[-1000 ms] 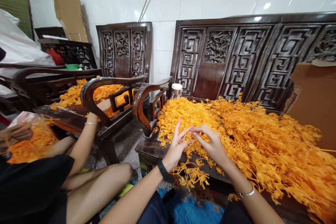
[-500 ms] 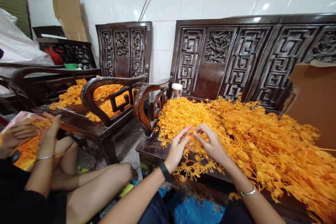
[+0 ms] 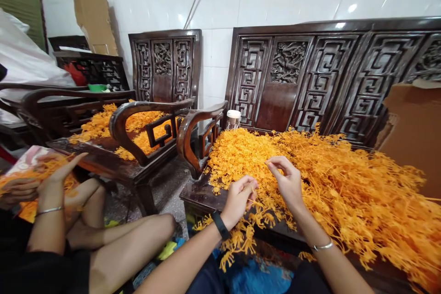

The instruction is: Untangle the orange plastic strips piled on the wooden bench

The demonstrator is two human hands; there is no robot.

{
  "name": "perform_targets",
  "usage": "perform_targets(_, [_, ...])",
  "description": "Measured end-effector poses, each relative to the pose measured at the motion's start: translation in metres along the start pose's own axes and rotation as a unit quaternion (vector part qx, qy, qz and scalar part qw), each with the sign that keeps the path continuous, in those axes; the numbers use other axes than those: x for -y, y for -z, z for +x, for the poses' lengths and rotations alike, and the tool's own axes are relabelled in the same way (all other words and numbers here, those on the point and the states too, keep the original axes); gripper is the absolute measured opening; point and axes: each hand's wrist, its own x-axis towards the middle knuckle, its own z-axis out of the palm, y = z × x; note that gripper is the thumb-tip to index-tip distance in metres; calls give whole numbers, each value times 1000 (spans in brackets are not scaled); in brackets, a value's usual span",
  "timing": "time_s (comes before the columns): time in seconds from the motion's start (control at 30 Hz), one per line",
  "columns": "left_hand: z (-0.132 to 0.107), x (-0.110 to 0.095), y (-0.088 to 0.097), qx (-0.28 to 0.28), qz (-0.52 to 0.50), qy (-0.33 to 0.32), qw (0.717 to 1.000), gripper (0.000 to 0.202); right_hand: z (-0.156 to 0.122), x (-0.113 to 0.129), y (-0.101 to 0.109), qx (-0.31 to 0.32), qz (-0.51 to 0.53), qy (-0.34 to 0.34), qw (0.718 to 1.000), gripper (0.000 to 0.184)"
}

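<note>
A big heap of orange plastic sprigs [image 3: 337, 183] covers the seat of a dark carved wooden bench [image 3: 303, 69]. My left hand [image 3: 238, 198], with a black band on its wrist, is closed on an orange sprig at the heap's near edge, and its strands hang over the seat's front. My right hand [image 3: 287, 180] hovers just right of it, thumb and fingers pinched on a thin orange strand. A silver bangle sits on my right wrist.
A white-lidded jar [image 3: 233, 119] stands at the bench's left armrest. A carved chair [image 3: 151, 115] on the left holds more orange sprigs. A person sits at lower left, their hands [image 3: 51, 179] over a pink packet of orange pieces. A cardboard box [image 3: 413, 133] stands at the right.
My left hand has drawn back toward me and closed on a sprig, pulling strands over the seat edge. My right hand has lifted slightly. The neighbour's arm left the chair and came to their lap.
</note>
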Motion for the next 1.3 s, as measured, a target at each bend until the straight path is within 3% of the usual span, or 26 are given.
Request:
perform_targets(0.07, [-3, 1, 1, -3, -10, 11, 1000, 32, 10, -4, 7, -86, 40, -15, 995, 14])
perform_targets(0.17, [-8, 3, 5, 5, -23, 22, 999, 30, 28, -12, 23, -268, 97, 0, 959, 17])
perform_targets(0.23, [-9, 2, 10, -5, -40, 24, 999, 28, 35, -16, 29, -312, 78, 48, 946, 19])
perform_targets(0.3, [-8, -1, 14, -25, -69, 31, 997, 27, 36, -21, 27, -291, 11, 100, 951, 21])
perform_targets(0.37, [-6, -4, 17, -43, -100, 39, 993, 28, 32, -29, 20, -208, -60, 124, 968, 27])
perform_targets(0.5, [-3, -7, 16, -60, -136, 35, 988, 30, 21, -45, 4, 44, -116, 52, 991, 47])
perform_targets(0.6, [-1, -6, 15, -68, -143, 16, 987, 29, 12, -41, -1, 106, -67, -17, 992, 40])
perform_targets(0.67, [0, -6, 15, -76, -147, 17, 986, 29, 6, -30, -2, 196, -1, -84, 977, 38])
perform_targets(0.77, [3, -5, 16, -92, -158, 20, 983, 30, -2, -14, -2, 321, 69, -148, 933, 33])
perform_targets(0.83, [4, -4, 16, -98, -170, 31, 980, 31, -5, -8, -3, 331, 91, -147, 928, 29])
perform_targets(1.03, [3, -2, 13, -89, -127, 23, 988, 34, -8, -6, -9, 268, 95, -109, 952, 21])
perform_targets(1.17, [2, -2, 14, -35, -59, 48, 996, 27, -8, -5, -11, 220, 142, -151, 953, 23])
perform_targets(1.3, [6, -3, 15, -2, -41, 71, 997, 33, -13, -1, -18, 128, 156, -175, 964, 25])
